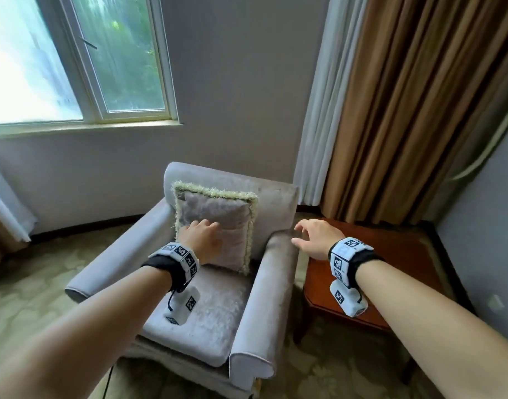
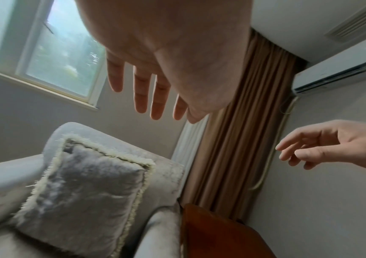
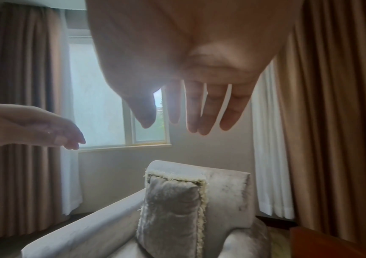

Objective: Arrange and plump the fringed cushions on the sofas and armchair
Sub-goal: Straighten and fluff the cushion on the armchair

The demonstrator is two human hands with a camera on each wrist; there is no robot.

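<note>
A grey velvet cushion [image 1: 218,223] with a pale fringe stands upright against the back of a grey armchair [image 1: 255,306], toward its left side. My left hand [image 1: 202,230] hovers in front of the cushion's face with straight, spread fingers and holds nothing. In the left wrist view the cushion [image 2: 85,197] lies below my left hand [image 2: 153,97], apart from it. My right hand [image 1: 310,234] is open above the chair's right armrest [image 1: 276,266], fingers loosely spread. The right wrist view has the cushion [image 3: 173,214] edge-on beneath my right hand [image 3: 191,111].
A reddish wooden side table [image 1: 391,272] stands right of the armchair. Brown curtains [image 1: 420,110] and a white sheer hang behind it. A window [image 1: 74,59] is on the left wall. An air conditioner [image 2: 341,69] hangs on the right wall. Patterned carpet [image 1: 31,298] surrounds the chair.
</note>
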